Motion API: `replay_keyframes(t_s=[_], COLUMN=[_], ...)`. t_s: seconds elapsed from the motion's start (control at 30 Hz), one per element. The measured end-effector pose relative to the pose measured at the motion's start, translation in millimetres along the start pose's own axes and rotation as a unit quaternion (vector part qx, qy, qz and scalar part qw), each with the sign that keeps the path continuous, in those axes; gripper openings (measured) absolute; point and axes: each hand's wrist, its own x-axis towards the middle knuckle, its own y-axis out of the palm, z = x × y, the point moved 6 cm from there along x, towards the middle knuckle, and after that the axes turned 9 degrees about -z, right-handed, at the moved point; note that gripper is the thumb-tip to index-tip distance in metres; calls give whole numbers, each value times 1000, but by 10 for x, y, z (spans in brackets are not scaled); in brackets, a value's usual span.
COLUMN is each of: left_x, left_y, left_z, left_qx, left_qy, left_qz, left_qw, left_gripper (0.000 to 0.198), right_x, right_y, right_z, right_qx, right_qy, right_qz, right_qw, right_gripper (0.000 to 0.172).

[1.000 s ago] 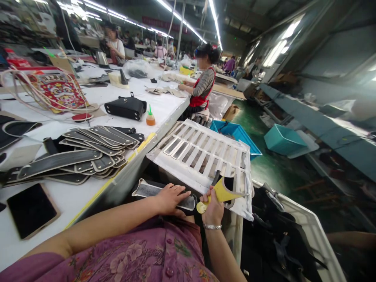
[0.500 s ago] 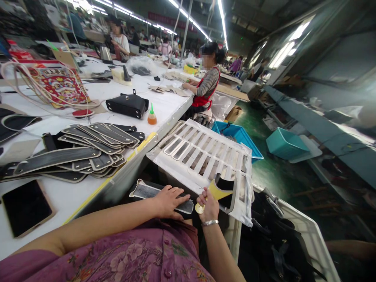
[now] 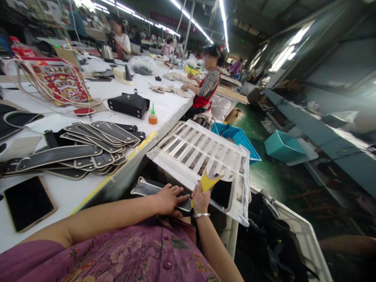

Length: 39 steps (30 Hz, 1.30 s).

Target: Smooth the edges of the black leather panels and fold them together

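My left hand point(image 3: 169, 197) lies flat with fingers spread on a long grey-and-black strap piece point(image 3: 147, 189) resting on my lap. My right hand point(image 3: 200, 199) is closed on a yellow backing sheet point(image 3: 208, 181) that stands up from the strap's right end. A black pad point(image 3: 221, 193) lies just right of the yellow sheet, on a white slatted tray point(image 3: 202, 152). A silver bracelet sits on my right wrist.
A stack of several similar grey strap pieces point(image 3: 88, 150) lies on the white table point(image 3: 88, 192) at left, with a phone point(image 3: 28, 203), a black bag point(image 3: 128, 104) and an orange glue bottle point(image 3: 152, 116). A seated co-worker point(image 3: 205, 88) works further along. Blue bins point(image 3: 282, 145) stand on the floor.
My right hand has drawn the yellow sheet leftward and upright, closer to my left hand; the black pad beneath it now lies uncovered. My left hand stayed on the strap.
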Motion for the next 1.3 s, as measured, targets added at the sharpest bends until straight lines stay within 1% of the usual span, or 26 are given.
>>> replay_keyframes(t_s=[0.07, 0.17, 0.27, 0.43, 0.53, 0.63, 0.7, 0.8, 0.9, 0.93, 0.97, 1.0, 1.03, 1.07, 1.1, 1.13, 1.17, 1.2, 1.23, 1.27, 1.3], left_x=[-20, -46, -57, -56, -47, -26, -16, -34, -149, -223, -320, -444, -595, -772, -962, -1135, -1266, -1345, -1377, -1375, -1353], left_y=[2, 19, 46, 77, 76, 69, 65, 20, -134, -216, -318, -433, -550, -649, -702, -685, -605, -489, -364, -253, -166], left_z=[-12, -8, 9, 19, 24, 43, 46, -6, -32, 5, 85, 209, 375, 575, 787, 983, 1139, 1244, 1298, 1312, 1302], left_qx=[-4, -11, -18, -21, -20, -21, -21, -24, -45, -62, -82, -104, -130, -161, -206, -271, -346, -416, -476, -522, -554], left_qy=[-2, -10, -14, -16, -12, -11, -15, -16, -7, -10, -26, -56, -102, -162, -229, -291, -339, -370, -387, -393, -394], left_qz=[4, 4, 6, 3, -4, -8, -7, -11, -31, -45, -71, -110, -162, -223, -278, -314, -326, -322, -312, -303, -302], left_qw=[1000, 1000, 1000, 1000, 1000, 1000, 1000, 1000, 998, 997, 994, 987, 973, 948, 910, 862, 812, 766, 726, 694, 669], left_gripper=[78, 77, 78, 78, 76, 75, 75, 76, 74, 72, 69, 65, 61, 57, 55, 54, 53, 53, 53, 55, 56], right_x=[5, -40, -127, -203, -185, -156, -154, -205, -266, -275, -281, -286, -298, -318, -344, -372, -396, -414, -421, -417, -406], right_y=[-72, -238, -337, -295, -255, -209, -156, -52, 6, 22, 50, 90, 139, 199, 269, 349, 439, 534, 628, 718, 802], right_z=[44, 96, 85, -39, -101, -98, -54, 53, 183, 213, 238, 261, 271, 276, 280, 288, 302, 317, 330, 334, 328], right_qx=[41, 96, 124, 128, 113, 92, 77, 62, 30, -37, -99, -155, -215, -272, -325, -374, -421, -467, -514, -560, -602], right_qy=[14, 18, 19, 21, 15, 12, 16, 40, 65, 69, 73, 77, 84, 89, 88, 72, 38, -13, -73, -131, -180], right_qz=[-6, -31, -50, -74, -91, -91, -69, 2, 73, 101, 139, 182, 230, 281, 334, 385, 431, 467, 489, 497, 494], right_qw=[999, 995, 991, 989, 989, 992, 995, 997, 995, 992, 983, 968, 945, 916, 880, 841, 797, 751, 701, 650, 600], right_gripper=[41, 39, 36, 35, 35, 38, 39, 35, 33, 36, 39, 40, 42, 42, 42, 41, 39, 36, 32, 30, 29])
